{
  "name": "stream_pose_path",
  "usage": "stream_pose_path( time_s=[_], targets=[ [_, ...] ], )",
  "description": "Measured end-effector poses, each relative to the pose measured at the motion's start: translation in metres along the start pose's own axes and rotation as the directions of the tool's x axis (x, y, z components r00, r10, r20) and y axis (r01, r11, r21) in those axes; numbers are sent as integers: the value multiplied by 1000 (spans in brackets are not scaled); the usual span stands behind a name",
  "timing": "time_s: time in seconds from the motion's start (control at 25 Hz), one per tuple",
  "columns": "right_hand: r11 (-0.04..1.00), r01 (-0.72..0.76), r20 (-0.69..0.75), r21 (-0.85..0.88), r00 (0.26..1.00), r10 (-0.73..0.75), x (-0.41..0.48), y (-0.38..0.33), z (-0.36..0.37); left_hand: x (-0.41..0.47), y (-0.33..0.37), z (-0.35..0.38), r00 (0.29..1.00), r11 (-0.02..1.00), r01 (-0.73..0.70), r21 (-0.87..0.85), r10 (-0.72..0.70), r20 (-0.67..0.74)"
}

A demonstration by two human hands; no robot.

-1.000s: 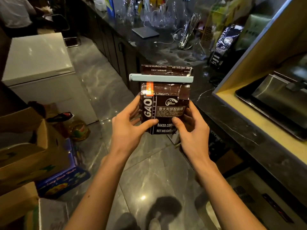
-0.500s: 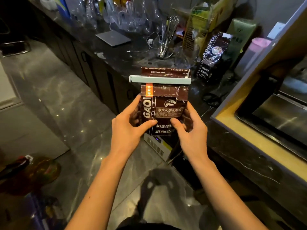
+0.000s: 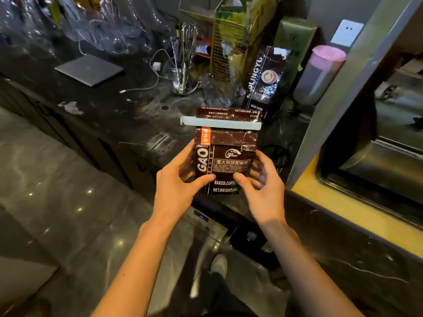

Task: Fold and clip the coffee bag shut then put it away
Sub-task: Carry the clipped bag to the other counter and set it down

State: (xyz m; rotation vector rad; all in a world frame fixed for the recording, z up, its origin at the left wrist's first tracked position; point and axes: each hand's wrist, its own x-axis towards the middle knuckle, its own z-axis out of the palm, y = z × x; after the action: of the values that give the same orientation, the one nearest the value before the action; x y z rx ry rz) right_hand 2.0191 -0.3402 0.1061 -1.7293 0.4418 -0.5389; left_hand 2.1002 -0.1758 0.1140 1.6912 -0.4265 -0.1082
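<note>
Compared with a second ago, the view has swung away from the floor and cardboard boxes toward the dark bench (image 3: 128, 115), which now fills the upper part of the scene, while the bag (image 3: 225, 154) sits in the same two-handed grip as before. The bag is held upright in the air, in front of the bench edge and above the floor. The left hand (image 3: 180, 181) cups its left side, thumb pressed across the front near the bottom and the other fingers (image 3: 190, 147) wrapped round the left edge. The right hand (image 3: 263, 186) mirrors this on the right side, thumb on the front low down, its fingers curled behind the right edge. Both grips are closed on the bag. The bag is dark brown and glossy, printed with white letters reading GAO and BAKED COFFEE, plus an orange strip near the top left. Its top is folded down, and a pale green clip (image 3: 220, 123) clamps straight across the fold, sticking out a little on both sides. Behind it on the bench stands a second coffee bag (image 3: 265, 76), black, next to a glass of whisks (image 3: 185, 60).
</note>
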Motion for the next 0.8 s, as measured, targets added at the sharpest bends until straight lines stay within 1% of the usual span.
stream_pose_path(
  time_s=[0.12,0.28,0.4,0.48,0.6,0.68,0.8],
  targets=[
    [1000,2,-19,3,1000,-2,52,20,-2,53,-11,22,998,1000,2,20,-3,55],
    [1000,-14,-49,-25,999,13,110,41,-8,117,-26,49,991,996,16,89,-28,128],
    [997,-74,-58,-28,996,73,140,52,-9,153,-44,64,977,992,77,100,-95,190],
    [992,-103,-73,-72,993,97,159,63,-9,177,-60,74,967,989,105,103,-126,222],
    [979,-160,-109,-128,983,147,185,81,1,215,-84,84,945,984,135,113,-162,285],
    [966,-194,-169,-169,972,165,201,93,13,247,-104,86,925,986,110,127,-149,349],
    [945,-260,-243,-197,947,209,224,105,32,291,-128,88,869,985,84,150,-146,472]
  ],
)
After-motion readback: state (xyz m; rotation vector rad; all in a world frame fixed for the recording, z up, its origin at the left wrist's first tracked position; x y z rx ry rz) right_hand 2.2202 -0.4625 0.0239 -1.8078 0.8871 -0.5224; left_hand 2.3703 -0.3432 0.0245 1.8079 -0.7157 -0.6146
